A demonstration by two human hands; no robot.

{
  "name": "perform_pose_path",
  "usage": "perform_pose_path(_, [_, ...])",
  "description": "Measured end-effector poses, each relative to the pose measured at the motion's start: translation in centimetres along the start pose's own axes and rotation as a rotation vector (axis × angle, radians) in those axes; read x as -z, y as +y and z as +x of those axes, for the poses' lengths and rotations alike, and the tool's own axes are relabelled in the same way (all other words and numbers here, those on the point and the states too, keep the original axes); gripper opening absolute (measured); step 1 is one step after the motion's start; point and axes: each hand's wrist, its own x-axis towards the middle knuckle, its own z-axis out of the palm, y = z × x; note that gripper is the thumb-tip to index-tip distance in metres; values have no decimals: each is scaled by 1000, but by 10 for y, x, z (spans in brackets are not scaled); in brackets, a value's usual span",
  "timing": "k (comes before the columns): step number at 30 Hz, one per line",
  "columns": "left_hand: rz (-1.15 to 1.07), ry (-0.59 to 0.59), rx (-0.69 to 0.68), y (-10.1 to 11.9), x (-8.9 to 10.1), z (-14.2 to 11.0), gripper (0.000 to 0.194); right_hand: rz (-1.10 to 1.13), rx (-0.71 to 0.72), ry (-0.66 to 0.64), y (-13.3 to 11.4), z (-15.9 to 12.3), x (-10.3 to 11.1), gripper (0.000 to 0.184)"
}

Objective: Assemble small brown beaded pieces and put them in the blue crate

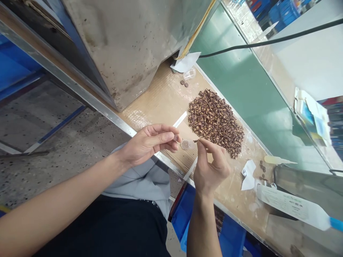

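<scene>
My left hand (151, 141) is closed, pinching a small brown round piece (176, 137) between thumb and fingers. Facing it, my right hand (211, 162) grips a tiny dark part (196, 141) with its thumb and index finger. The two pieces are a short way apart. Between and just beyond the fingertips, a small clear plastic cup (185, 144) rests on the bench. Past my right hand lies a large heap of small brown parts with gold-coloured prongs (215, 121).
A metal cabinet (128, 43) stands at the left of the bench (152, 103). Farther back are a clear container (189, 74) and two brown discs (184, 83). To the right lie white paper (248, 175), a yellowish dropper tube (277, 160) and a white bottle (294, 205).
</scene>
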Motion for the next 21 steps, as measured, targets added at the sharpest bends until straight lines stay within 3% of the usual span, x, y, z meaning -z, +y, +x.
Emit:
perform_pose_path(8, [63,26,54,3,2,-4,22,70,-53,124,-7,3,12,6])
perform_pose_path(11, [39,26,66,4,-1,-5,20,116,-18,208,-14,7,21,14])
perform_pose_path(14, [-7,13,95,2,-6,-6,19,129,18,175,-12,8,23,14])
perform_pose_path(17, [-49,9,129,-2,-11,-7,20,170,-109,108,-10,3,24,7])
perform_pose_path(21, [-59,-12,164,-7,-19,-8,21,332,-321,151,-21,-7,31,7])
